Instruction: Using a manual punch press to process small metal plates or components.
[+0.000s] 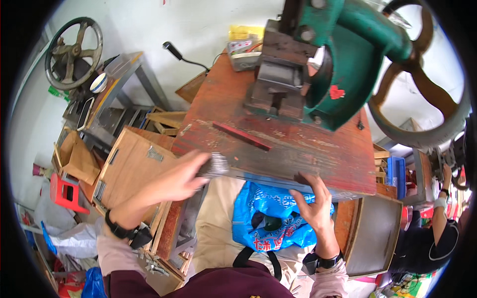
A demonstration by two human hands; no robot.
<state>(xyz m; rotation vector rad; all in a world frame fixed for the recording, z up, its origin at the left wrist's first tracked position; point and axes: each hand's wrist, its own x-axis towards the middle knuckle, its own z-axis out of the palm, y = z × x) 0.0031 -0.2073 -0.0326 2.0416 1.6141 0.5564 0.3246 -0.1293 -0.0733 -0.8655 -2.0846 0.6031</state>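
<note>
By the tabletop (313,156), our left hand (176,180) curls fingers round grey metal pieces (217,165), our right hand (316,206) loosely spread, empty.

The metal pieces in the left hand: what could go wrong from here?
The left hand holds the metal pieces near the edge of the table, so some might slip and drop. The blue bag lies open nearby and could catch one. The red stick lies unheld, so a hand might knock it.

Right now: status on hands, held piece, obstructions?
Left hand gripping silvery metal bundle, blurred. Right hand open, nothing visible in it, near blue bag. Red strip on tabletop, between hands and green press.
</note>
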